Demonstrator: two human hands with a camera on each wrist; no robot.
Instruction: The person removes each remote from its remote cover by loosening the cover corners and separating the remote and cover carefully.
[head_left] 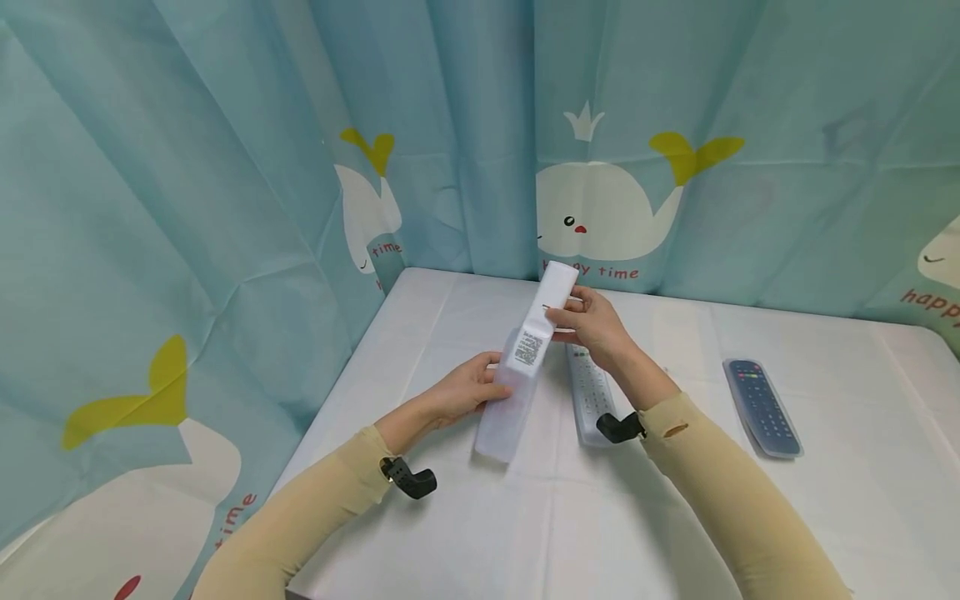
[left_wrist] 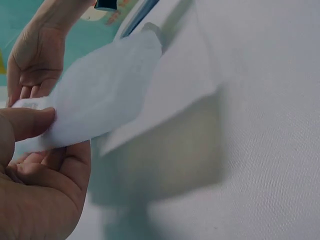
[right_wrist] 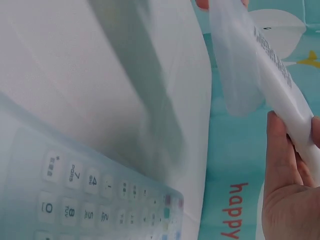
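Over the table, a white remote control (head_left: 553,287) is held tilted, its back with a printed label toward the head camera. Its lower part sits inside a translucent sleeve (head_left: 504,425), whose far half hangs flat past the remote. My left hand (head_left: 461,390) pinches the sleeve between thumb and fingers, near the remote's lower end. Higher up, my right hand (head_left: 596,325) grips the bare end of the remote, thumb on its back. In the right wrist view the sleeve (right_wrist: 232,65) stands loose beside the labelled remote (right_wrist: 280,85).
Beneath my right forearm lies a white remote (head_left: 592,392) in a clear cover, buttons up. A dark blue remote (head_left: 763,408), also covered, lies farther right. A blue curtain (head_left: 465,125) with whale prints borders the white table (head_left: 862,500) at the back and left.
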